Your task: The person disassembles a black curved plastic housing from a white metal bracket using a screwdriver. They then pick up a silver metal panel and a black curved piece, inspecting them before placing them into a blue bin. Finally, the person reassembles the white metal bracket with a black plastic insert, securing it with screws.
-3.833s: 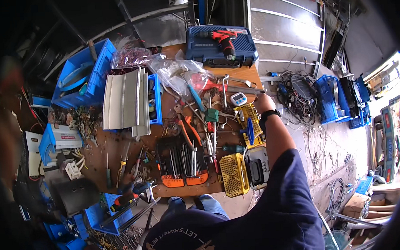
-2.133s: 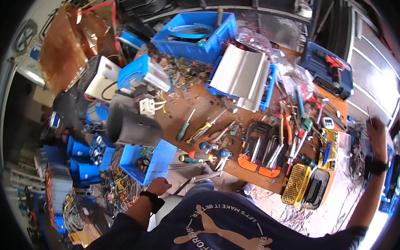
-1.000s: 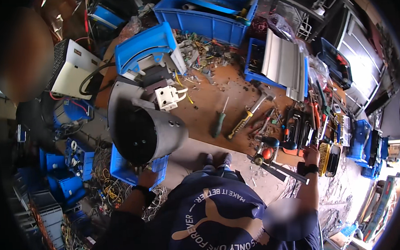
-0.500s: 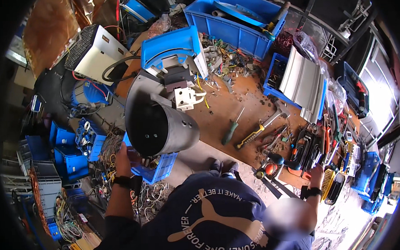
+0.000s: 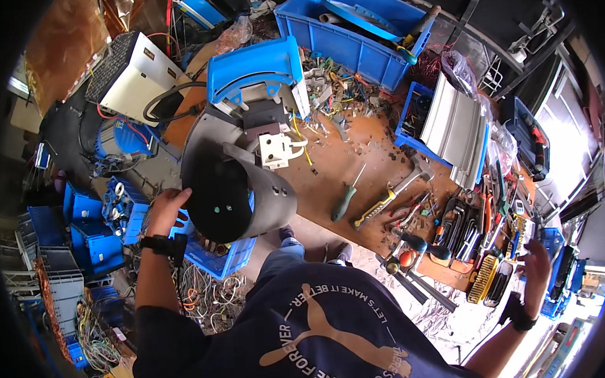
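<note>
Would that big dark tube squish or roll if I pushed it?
The dark tube probably wouldn't squish easily: it's open-ended yet looks evenly round. Being curved, it might roll if it's loose, though I can't see what holds it underneath.

Just right of left hand (image 5: 168,210): cylinder (image 5: 274,204), bin (image 5: 228,266) partly beneath it. Between hands, on table (image 5: 318,192): screwdriver (image 5: 347,202), hammer (image 5: 388,199). Left of right hand (image 5: 537,270): tool case (image 5: 483,277).
</note>
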Tool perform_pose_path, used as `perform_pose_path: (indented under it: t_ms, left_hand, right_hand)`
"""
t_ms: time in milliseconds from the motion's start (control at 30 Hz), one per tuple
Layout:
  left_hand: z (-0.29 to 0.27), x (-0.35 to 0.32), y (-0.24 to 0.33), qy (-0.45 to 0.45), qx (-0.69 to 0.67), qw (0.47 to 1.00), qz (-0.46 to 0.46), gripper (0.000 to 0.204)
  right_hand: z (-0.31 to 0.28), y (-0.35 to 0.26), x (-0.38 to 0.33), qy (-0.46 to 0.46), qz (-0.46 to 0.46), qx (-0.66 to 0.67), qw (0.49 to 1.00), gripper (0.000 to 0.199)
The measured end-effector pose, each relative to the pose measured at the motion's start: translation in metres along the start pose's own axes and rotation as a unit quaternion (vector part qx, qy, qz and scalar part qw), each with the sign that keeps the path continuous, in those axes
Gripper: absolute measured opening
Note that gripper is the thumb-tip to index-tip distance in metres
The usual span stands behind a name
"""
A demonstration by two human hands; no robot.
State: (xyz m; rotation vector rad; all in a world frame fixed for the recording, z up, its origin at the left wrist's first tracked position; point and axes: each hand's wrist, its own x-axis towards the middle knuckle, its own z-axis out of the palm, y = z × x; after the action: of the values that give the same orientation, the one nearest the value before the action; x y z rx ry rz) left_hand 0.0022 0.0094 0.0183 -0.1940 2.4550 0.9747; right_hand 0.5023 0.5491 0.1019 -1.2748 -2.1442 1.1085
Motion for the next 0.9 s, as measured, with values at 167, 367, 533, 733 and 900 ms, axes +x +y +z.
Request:
perform_pose_path:
  t_ms: [167,367,533,733,900]
  left_hand:
    - [-0.009,0.024,0.022,-0.009,-0.001,0.998,0.06,0.046]
    - [-0.022,0.057,0.022,-0.049,0.054,0.986,0.152,0.035]
    - [-0.019,0.072,0.056,-0.045,0.179,0.942,0.278,0.039]
    - [-0.013,0.093,0.037,-0.031,0.301,0.916,0.263,0.046]
    - [-0.016,0.092,0.048,-0.036,0.315,0.917,0.243,0.041]
  right_hand:
    - [0.074,-0.181,0.01,-0.193,-0.113,-0.104,0.969,0.035]
    - [0.294,-0.277,0.058,-0.421,-0.076,-0.063,0.901,0.047]
    - [0.427,-0.255,-0.005,-0.532,-0.062,-0.239,0.81,0.081]
    - [0.46,-0.25,-0.033,-0.533,-0.089,-0.258,0.801,0.052]
    - [0.467,-0.248,-0.035,-0.54,-0.261,-0.308,0.738,0.034]
